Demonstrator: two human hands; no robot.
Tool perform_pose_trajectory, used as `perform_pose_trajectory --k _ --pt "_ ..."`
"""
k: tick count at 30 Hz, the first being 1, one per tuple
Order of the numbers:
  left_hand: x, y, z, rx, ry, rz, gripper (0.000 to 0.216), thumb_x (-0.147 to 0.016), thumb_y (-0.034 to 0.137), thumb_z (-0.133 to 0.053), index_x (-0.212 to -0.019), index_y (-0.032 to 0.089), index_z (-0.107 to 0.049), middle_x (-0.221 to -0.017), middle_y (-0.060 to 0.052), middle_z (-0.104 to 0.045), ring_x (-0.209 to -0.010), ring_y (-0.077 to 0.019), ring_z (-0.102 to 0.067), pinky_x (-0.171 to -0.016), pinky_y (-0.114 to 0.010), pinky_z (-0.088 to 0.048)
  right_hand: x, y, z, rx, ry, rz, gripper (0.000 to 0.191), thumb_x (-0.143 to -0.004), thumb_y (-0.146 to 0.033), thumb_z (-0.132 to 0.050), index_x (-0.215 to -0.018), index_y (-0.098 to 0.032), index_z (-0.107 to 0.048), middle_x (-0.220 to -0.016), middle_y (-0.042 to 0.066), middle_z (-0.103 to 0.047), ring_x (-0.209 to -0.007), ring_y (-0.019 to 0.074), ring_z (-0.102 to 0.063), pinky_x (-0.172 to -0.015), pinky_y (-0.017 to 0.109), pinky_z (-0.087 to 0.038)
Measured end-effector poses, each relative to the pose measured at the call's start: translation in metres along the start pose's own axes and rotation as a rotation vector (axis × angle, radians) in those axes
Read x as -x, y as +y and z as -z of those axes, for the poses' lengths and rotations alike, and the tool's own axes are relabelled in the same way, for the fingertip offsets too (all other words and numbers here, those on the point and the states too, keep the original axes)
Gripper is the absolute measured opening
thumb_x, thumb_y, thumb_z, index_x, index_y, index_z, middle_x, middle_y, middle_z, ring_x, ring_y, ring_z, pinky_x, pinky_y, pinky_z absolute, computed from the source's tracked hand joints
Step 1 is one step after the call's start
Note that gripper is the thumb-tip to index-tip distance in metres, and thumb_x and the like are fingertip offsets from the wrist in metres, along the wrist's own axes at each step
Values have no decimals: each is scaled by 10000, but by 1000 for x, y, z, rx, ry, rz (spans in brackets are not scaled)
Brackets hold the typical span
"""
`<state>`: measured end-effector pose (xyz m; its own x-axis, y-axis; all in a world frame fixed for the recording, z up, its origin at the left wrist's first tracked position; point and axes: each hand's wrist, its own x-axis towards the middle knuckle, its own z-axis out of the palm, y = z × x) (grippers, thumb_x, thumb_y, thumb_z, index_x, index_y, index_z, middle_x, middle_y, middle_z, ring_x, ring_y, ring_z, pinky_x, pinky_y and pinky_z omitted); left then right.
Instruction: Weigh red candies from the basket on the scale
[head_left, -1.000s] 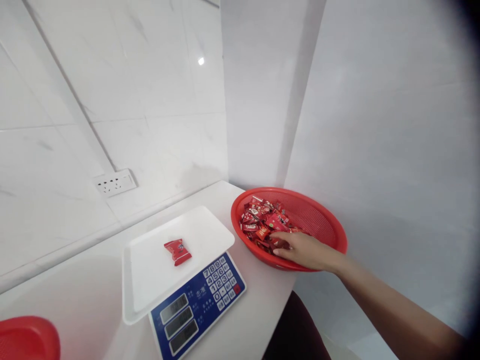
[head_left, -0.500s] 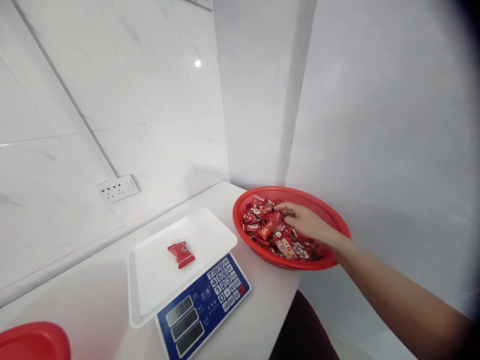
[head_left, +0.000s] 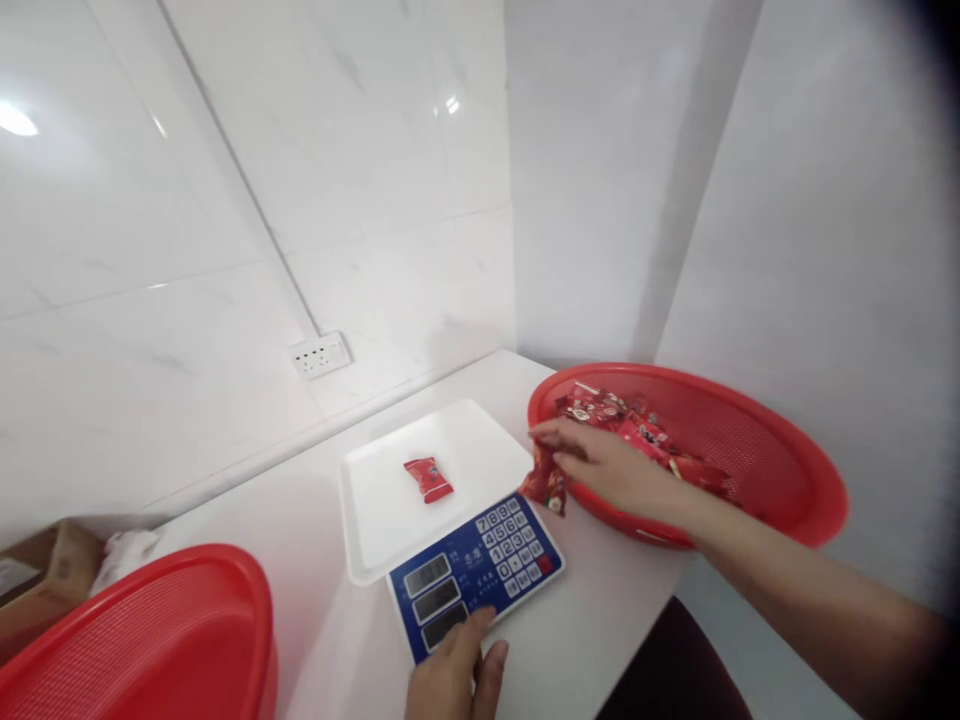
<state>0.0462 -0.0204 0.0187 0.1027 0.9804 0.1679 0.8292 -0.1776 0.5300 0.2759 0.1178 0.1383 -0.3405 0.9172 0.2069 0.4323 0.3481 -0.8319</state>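
My right hand [head_left: 592,462] is closed on a red candy packet [head_left: 546,486], which hangs from the fingers between the scale and the right basket. Behind that hand, more red wrapped packets [head_left: 637,425] lie heaped in the red plastic basket [head_left: 814,490]. One small red wrapped candy [head_left: 430,480] rests on the white scale tray [head_left: 375,515]. At the bottom, my left hand [head_left: 457,675] holds nothing; its fingers are apart, near the lower edge of the blue keypad panel [head_left: 480,585] and partly over the lowest display.
A second red basket [head_left: 247,590] stands at the lower left. Beyond it are a cardboard box [head_left: 64,570] and some white material [head_left: 124,555]. A power socket [head_left: 321,355] is fixed to the tiled wall, above the white table [head_left: 315,640].
My right hand has come out of the basket leftward with a packet. My left hand has entered from below. The view has turned left, showing more of the second basket.
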Motion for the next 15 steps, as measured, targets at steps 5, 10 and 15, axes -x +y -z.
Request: perform_pose_trajectory --k 5,10,15 --pt "-17 16 32 -48 -42 258 586 -783 367 -524 -1315 160 -393 -676 15 -625 -597 -176 -617 -567 -257 -460 26 -34 -74 -142 -255 121 377 -781 -111 -410 -1106 -207 -577 -938 38 -691 -843 172 -641 -775 310 -504" --pt "-21 31 50 2 -27 406 430 -812 363 -485 -1203 194 -426 -717 20 -584 -608 -160 -581 -577 -247 -414 30 -24 -96 -361 -196 76 363 -777 -94 -412 -1093 -222 -539 -921 18 -658 -833 150 -620 -767 302 -489" --pt "-27 39 55 12 5 371 530 -841 401 -443 -1314 199 -316 -770 17 -558 -645 -169 -574 -588 -269 -387 28 -16 -86 -555 -198 -63 378 -746 -105 -462 -1106 -213 -499 -906 18 -635 -807 145 -605 -718 303 -489"
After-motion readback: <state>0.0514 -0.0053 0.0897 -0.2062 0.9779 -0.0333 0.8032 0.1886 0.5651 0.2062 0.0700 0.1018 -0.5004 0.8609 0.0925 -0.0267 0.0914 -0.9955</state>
